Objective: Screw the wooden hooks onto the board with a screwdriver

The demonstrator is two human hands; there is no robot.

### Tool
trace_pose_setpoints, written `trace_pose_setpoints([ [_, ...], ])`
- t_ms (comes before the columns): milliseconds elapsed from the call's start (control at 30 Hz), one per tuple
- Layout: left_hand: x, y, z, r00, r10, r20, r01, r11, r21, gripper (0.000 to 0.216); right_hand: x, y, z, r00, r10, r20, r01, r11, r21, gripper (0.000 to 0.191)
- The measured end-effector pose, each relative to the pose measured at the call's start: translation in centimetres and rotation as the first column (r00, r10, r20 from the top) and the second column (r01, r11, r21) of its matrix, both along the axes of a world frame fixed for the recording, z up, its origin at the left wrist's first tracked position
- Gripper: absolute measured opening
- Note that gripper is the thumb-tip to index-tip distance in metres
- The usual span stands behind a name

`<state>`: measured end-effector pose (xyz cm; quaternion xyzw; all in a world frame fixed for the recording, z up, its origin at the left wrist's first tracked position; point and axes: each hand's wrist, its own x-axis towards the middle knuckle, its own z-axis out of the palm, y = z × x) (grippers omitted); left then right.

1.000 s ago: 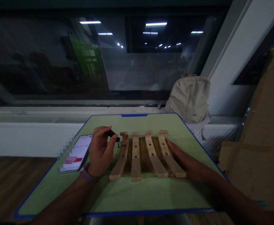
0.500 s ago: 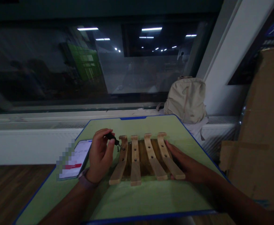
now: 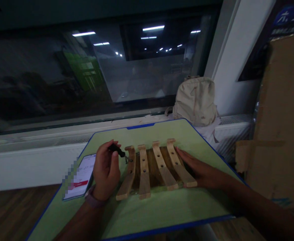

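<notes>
My left hand (image 3: 107,169) is closed round the black handle of a small screwdriver (image 3: 117,150). Its thin shaft points down at the upper hole of the leftmost slat; whether the tip sits inside is too small to tell. A small dark screw-like piece (image 3: 126,161) shows beside that slat. The wooden rack (image 3: 144,182) has several curved slats with dark holes, set across a brownish, shiny base. Along the rack's right edge, my right hand (image 3: 198,172) grips its side, fingers stretched along it and partly hidden.
The rack rests on a green folding table (image 3: 134,217) with a blue edge. A lit phone (image 3: 83,177) lies left of my left hand. Beyond the table are a beige backpack (image 3: 196,100) by the window, a white radiator (image 3: 31,167), and a tall cardboard box (image 3: 282,117) at right.
The camera view has tilted slightly and shifted. Both hands keep their places on the screwdriver and the rack, with the screwdriver still at the leftmost slat.
</notes>
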<state>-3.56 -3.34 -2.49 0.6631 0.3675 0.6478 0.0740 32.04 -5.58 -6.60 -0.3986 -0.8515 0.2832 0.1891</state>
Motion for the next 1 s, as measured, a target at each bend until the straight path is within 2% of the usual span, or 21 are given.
trace_pose_setpoints([
  [133,-0.64,0.01,0.27,0.983,0.148,-0.113,-0.137,0.985,0.104,0.031,-0.04,-0.03,0.04,1.0,-0.002,-0.013,0.002,1.0,0.0,0.123],
  [200,-0.54,-0.05,0.31,0.979,0.175,-0.105,-0.165,0.982,0.097,0.029,-0.01,-0.01,-0.07,1.0,-0.008,-0.016,0.008,1.0,0.005,0.123],
  [400,0.25,-0.02,-0.1,0.999,-0.005,0.043,0.004,1.0,0.027,0.032,0.0,0.02,0.02,1.0,0.008,-0.009,-0.008,1.0,0.015,0.123],
  [667,-0.48,0.18,-0.32,0.994,0.097,-0.04,-0.095,0.994,0.054,0.033,-0.09,-0.21,0.42,1.0,0.004,-0.013,-0.004,1.0,-0.008,0.122],
  [800,0.02,0.0,-0.22,1.0,0.014,-0.003,-0.014,1.0,0.003,0.036,0.03,-0.07,0.07,1.0,0.006,-0.008,-0.006,1.0,-0.008,0.123],
  [1000,0.12,0.26,-0.27,0.999,-0.049,0.015,0.049,0.998,0.036,0.034,0.04,0.18,-0.34,1.0,0.016,0.01,-0.017,1.0,0.023,0.123],
])
